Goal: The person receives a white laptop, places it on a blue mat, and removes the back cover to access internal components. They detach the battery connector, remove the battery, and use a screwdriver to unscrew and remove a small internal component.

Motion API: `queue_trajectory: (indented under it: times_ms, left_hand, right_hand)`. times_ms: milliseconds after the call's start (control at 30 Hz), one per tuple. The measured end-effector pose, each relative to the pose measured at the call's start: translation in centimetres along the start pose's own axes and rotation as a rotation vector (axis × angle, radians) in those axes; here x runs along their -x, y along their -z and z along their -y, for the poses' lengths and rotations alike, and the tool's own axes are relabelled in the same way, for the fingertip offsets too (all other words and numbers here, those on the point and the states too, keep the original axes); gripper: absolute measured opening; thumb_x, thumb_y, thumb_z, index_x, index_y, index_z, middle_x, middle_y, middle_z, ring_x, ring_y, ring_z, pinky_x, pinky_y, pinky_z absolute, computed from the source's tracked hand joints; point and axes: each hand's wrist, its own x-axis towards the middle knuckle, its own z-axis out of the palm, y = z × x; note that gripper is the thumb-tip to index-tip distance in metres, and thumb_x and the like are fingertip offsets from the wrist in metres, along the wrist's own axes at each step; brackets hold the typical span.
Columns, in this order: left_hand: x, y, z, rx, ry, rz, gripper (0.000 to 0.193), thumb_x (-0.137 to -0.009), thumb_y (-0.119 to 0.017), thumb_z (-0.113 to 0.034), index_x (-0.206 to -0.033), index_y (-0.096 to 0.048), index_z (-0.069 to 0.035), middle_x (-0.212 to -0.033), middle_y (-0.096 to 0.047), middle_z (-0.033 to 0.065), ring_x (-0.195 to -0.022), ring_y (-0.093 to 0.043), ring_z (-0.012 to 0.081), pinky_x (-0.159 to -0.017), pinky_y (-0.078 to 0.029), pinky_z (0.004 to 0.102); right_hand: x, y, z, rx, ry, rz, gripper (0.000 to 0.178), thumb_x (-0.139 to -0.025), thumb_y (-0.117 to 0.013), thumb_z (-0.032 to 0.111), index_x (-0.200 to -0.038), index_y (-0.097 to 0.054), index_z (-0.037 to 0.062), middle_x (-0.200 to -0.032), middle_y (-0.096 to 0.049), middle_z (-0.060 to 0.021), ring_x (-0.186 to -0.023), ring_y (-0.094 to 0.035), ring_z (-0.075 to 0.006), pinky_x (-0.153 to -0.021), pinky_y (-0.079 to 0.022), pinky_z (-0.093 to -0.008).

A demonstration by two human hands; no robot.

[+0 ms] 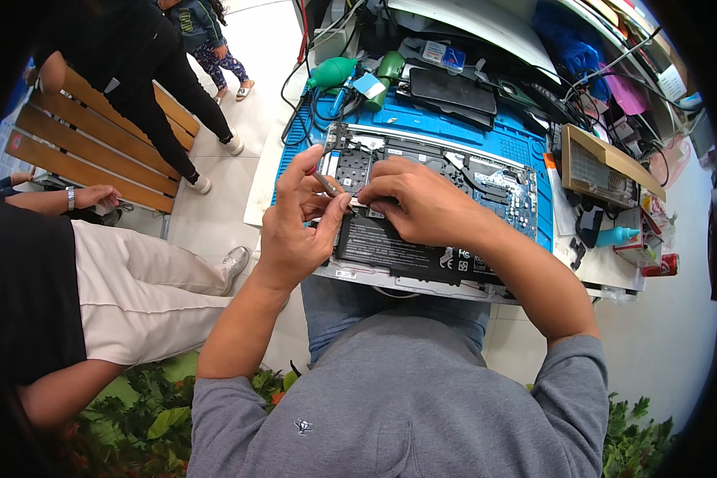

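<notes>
An opened laptop [508,185] lies on the bench before me with its insides showing. Its black battery [394,248] takes up the near side. My left hand [291,227] is over the laptop's left part, its thumb and fingers closed around a short, slim tool [327,185] of brownish-grey look; the exact kind cannot be made out. Just right of it, my right hand [422,199] reaches down to the inner parts beyond the battery. Its fingertips are pinched together, and whatever they grip is hidden beneath them.
A blue work mat [543,219] lies under the laptop. Behind it are a green air blower [332,72], a green bottle [386,73], a black phone-like slab [452,94] and cables. At right are a blue bottle [616,237] and red can [663,265]. People are at left near a bench [95,143].
</notes>
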Motion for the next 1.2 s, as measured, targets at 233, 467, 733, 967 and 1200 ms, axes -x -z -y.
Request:
queue_trajectory:
  times_ms: [233,467,733,967,1200]
  left_hand:
    - [-0.1,-0.3,-0.2,0.06,0.01,-0.026,0.078,-0.1,-0.071,0.008,-0.163,-0.027,-0.004,-0.106,-0.073,0.0149,-0.09,-0.077,0.0172,-0.08,-0.065,0.0291]
    - [-0.1,-0.4,-0.4,0.164,0.138,-0.026,0.076,-0.103,-0.066,0.009,-0.164,-0.022,-0.003,-0.11,-0.069,0.0175,-0.092,-0.077,0.0187,-0.085,-0.067,0.0328]
    - [0.1,-0.5,0.4,0.166,0.118,-0.075,0.076,-0.102,-0.068,0.008,-0.164,-0.025,-0.002,-0.106,-0.072,0.016,-0.089,-0.078,0.0183,-0.079,-0.067,0.0301]
    - [0.2,-0.1,0.3,-0.012,-0.006,-0.025,0.073,-0.098,-0.073,0.008,-0.159,-0.034,-0.001,-0.113,-0.076,0.0173,-0.088,-0.079,0.0183,-0.077,-0.067,0.0299]
    - [-1.9,0.7,-0.2,-0.137,-0.269,0.146,0.056,-0.093,-0.079,0.005,-0.144,-0.057,-0.005,-0.125,-0.077,0.0138,-0.089,-0.081,0.0223,-0.08,-0.068,0.0342]
  right_hand:
    - [0.5,-0.1,-0.2,0.021,0.016,-0.008,0.019,-0.092,-0.072,0.003,-0.109,-0.08,0.0001,-0.11,-0.072,-0.0158,-0.112,-0.068,-0.0353,-0.099,-0.056,-0.0466]
    - [0.6,0.1,-0.1,0.01,0.016,-0.015,0.018,-0.092,-0.072,0.003,-0.108,-0.081,0.0002,-0.109,-0.072,-0.016,-0.111,-0.068,-0.035,-0.099,-0.057,-0.0464]
    - [0.7,0.1,-0.3,0.016,0.012,-0.001,0.02,-0.092,-0.072,0.002,-0.109,-0.081,0.001,-0.109,-0.071,-0.0153,-0.111,-0.068,-0.0347,-0.098,-0.057,-0.0462]
    - [0.9,-0.7,-0.3,0.089,0.169,-0.036,0.031,-0.082,-0.073,-0.003,-0.111,-0.083,0.0028,-0.106,-0.07,-0.0141,-0.108,-0.068,-0.0335,-0.097,-0.057,-0.0447]
    - [1.3,-0.9,-0.1,0.242,0.201,-0.006,0.038,-0.076,-0.074,-0.002,-0.113,-0.083,0.0033,-0.104,-0.068,-0.0118,-0.106,-0.065,-0.0303,-0.096,-0.056,-0.0431]
